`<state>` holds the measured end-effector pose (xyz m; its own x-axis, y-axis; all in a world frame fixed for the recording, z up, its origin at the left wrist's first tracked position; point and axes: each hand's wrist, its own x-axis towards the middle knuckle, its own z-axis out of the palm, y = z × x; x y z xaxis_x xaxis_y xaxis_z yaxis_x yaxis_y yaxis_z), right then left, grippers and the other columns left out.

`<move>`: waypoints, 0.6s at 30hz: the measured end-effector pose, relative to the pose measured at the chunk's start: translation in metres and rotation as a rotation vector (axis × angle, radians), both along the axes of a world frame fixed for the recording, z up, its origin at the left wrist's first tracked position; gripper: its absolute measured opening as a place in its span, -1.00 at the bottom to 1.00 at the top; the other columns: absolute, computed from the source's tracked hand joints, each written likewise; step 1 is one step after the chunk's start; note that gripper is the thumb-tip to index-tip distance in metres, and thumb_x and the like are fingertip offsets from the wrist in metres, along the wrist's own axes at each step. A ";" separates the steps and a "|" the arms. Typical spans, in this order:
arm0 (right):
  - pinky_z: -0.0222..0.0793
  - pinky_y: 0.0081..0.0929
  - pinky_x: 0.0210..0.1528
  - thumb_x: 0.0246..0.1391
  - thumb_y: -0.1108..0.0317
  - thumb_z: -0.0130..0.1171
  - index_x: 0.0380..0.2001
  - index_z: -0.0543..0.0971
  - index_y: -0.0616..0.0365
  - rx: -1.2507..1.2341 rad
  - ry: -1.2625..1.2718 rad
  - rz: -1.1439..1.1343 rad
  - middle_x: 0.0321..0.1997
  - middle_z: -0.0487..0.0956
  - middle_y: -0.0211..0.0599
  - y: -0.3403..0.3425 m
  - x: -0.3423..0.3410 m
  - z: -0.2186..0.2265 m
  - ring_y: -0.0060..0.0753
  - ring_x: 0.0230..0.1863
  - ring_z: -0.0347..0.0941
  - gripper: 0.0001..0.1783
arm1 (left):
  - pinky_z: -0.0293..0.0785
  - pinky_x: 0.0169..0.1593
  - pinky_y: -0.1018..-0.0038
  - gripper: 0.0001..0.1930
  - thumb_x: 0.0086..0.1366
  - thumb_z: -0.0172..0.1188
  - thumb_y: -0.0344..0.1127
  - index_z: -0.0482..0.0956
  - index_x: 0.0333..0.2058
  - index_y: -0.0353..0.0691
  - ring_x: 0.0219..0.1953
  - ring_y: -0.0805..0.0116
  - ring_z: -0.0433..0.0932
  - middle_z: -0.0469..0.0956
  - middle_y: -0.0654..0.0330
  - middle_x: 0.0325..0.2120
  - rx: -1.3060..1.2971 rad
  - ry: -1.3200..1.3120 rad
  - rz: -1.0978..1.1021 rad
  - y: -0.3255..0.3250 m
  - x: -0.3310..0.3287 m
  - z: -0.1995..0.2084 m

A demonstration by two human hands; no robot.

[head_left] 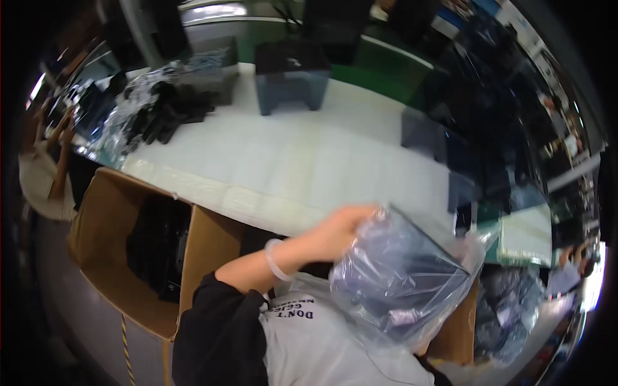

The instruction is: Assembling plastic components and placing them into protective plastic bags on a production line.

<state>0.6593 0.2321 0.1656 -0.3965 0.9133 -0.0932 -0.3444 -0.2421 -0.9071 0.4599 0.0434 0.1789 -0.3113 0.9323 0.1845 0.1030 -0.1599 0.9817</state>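
Note:
In front of my chest is a clear plastic bag with a dark, straight-edged, box-like thing inside it. A small pale pinkish patch shows low on the bag. My left hand is closed on the bag's upper left edge, a pale band round its wrist. Of my right hand there is only a faint blurred skin tone behind the plastic at the bag's right side; its fingers are hidden.
A white-topped table lies ahead, with a dark stand-like block and a heap of black parts. To the left is an open cardboard box holding black things. Bagged things fill a carton at right.

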 end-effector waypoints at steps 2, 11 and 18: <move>0.20 -0.52 -0.31 0.21 0.35 0.00 -0.36 0.48 0.27 0.036 0.053 -0.230 -0.49 0.35 -0.45 0.013 0.018 0.018 -0.52 -0.38 0.24 -0.82 | 0.47 -0.22 0.50 -0.79 0.12 0.07 -0.56 0.53 -0.24 -0.26 -0.26 0.44 0.53 0.57 0.24 -0.33 0.169 -0.168 0.134 0.014 -0.033 -0.008; 0.01 -0.51 -0.47 0.28 0.34 -0.10 -0.32 0.34 0.22 0.301 0.591 -0.038 -0.61 0.04 -0.49 0.053 0.020 0.033 -0.52 -0.59 -0.04 -0.84 | 0.22 -0.52 0.69 -0.86 0.14 -0.02 -0.58 0.52 -0.47 -0.27 -0.54 0.61 0.37 0.54 0.18 -0.34 0.300 -0.169 0.619 -0.051 -0.170 -0.028; -0.01 -0.51 -0.52 0.23 0.34 0.00 -0.06 0.30 0.29 0.436 0.432 -0.255 -0.63 0.06 -0.49 0.007 -0.082 0.112 -0.57 -0.63 -0.02 -0.70 | 0.36 -0.06 0.54 -0.74 -0.03 0.00 -0.65 0.56 -0.33 -0.32 -0.18 0.39 0.47 0.54 0.18 -0.25 0.104 0.162 0.777 -0.094 -0.225 -0.040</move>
